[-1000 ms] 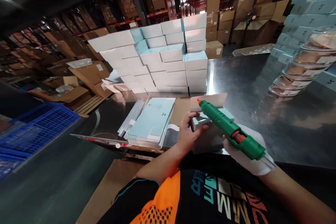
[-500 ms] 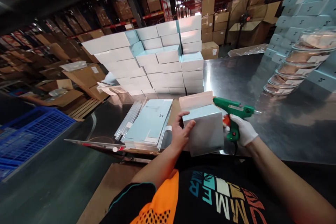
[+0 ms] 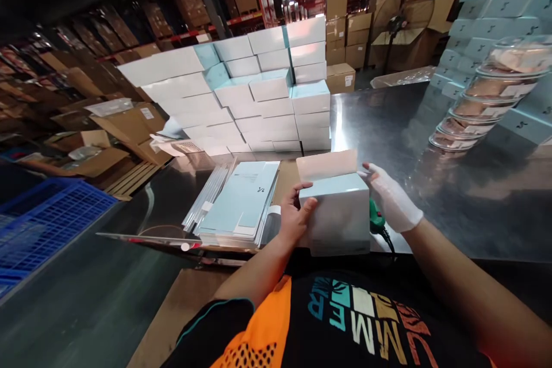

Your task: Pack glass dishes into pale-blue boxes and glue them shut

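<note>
Holding a small pale-blue cardboard carton [image 3: 338, 213] between both hands at the near edge of the steel counter [image 3: 409, 126], seen from the head camera. Bare left hand [image 3: 295, 215] clasped on the carton's left wall, thumb over the top edge, fingers curled against the side. White-gloved right hand [image 3: 394, 201] laid flat and half spread against the right wall, pinching nothing, only pressing. Top flap [image 3: 326, 164] standing open at the back, pinkish inside; interior hidden, so contents cannot be told. Judged light and thin-walled: stiff along the folded edges, yielding in the middle of the panels, with a smooth, likely slippery finish. Best taken by opposite walls close to the corners, with gentle pressure, never by the raised flap.

Lying just beside the right hand, partly hidden behind the carton, a green plastic glue gun [image 3: 376, 221] with its black cord trailing off the counter. Resting left of the carton, a pile of flat unfolded pale-blue carton blanks [image 3: 244, 198]. Rising behind, a wall of stacked closed pale-blue cartons [image 3: 259, 98]. Leaning at far right, a stack of clear plastic lidded tubs [image 3: 487, 98] with brownish contents, not identifiable. Sitting low at left, a blue plastic crate [image 3: 43, 218], contents unclear.
</note>
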